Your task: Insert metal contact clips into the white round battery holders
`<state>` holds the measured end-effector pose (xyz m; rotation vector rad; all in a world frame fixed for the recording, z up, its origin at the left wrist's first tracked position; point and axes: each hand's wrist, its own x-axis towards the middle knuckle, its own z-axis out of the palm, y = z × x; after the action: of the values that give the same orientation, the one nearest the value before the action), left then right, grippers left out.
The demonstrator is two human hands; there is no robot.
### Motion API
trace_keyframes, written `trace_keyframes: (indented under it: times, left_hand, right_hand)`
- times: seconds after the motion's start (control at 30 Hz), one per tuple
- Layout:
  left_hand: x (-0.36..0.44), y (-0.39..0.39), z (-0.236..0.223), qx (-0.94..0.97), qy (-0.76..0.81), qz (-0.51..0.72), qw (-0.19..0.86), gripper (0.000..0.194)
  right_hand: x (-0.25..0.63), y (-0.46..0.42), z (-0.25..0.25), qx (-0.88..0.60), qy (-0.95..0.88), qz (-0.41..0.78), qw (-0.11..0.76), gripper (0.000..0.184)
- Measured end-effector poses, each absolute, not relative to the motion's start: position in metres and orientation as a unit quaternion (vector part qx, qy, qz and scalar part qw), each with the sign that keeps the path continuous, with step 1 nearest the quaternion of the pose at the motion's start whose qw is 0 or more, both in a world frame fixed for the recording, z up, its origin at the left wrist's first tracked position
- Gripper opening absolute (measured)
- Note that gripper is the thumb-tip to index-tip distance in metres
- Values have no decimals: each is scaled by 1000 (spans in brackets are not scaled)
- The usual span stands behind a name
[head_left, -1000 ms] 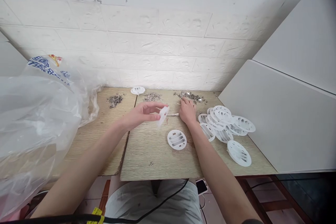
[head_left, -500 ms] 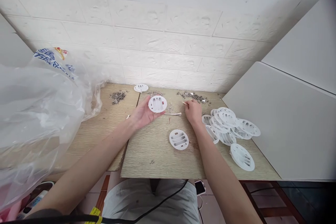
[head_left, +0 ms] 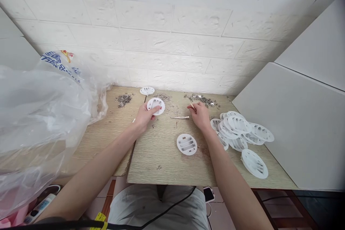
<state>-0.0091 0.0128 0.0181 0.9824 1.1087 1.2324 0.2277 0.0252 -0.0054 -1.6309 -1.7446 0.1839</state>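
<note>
My left hand (head_left: pixel 145 115) grips a round white plastic battery holder (head_left: pixel 156 106), face up, low over the wooden table (head_left: pixel 161 158). My right hand (head_left: pixel 201 114) rests on the table with fingers curled, pinching a thin pale stick (head_left: pixel 192 105) beside a heap of small metal contacts (head_left: pixel 202 100). A thin metal strip (head_left: pixel 180 117) lies between the two hands. Another white battery holder (head_left: pixel 187 144) lies face up in front of my right wrist.
A pile of several white holders (head_left: pixel 239 131) lies at the right, one apart (head_left: pixel 254 163). More metal contact heaps (head_left: pixel 124 99) (head_left: pixel 164 97) and one holder (head_left: pixel 147 90) sit near the brick wall. A large clear plastic bag (head_left: pixel 37 115) fills the left; a white panel (head_left: pixel 293 125) stands at the right.
My left hand turned the white holder from edge-on to face up and lowered it toward the table. My right hand stayed by the contact heap.
</note>
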Motion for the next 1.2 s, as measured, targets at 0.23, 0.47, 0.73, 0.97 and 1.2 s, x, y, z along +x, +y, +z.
trace_keyframes:
  times: [0.23,0.47,0.73,0.97,1.2]
  left_hand:
    - [-5,6,23,481,443,517,552,89]
    - [-5,9,18,536,457,462,538,26]
    - [-9,8,20,615,407,484,472,53]
    - [-7,8,20,583,409,459,531,33]
    - [-4,7,19,602,369,428,564,43]
  right_hand:
    - [229,23,-5,-618,-704,80,340,34]
    - [228,21,-1,-632,-709,84,303,35]
    - [226,17,4,-644,-667,129,351,24]
    - [224,12,9,-640,-645,138,393,16]
    - [201,2,14,-519,-644,281,488,22]
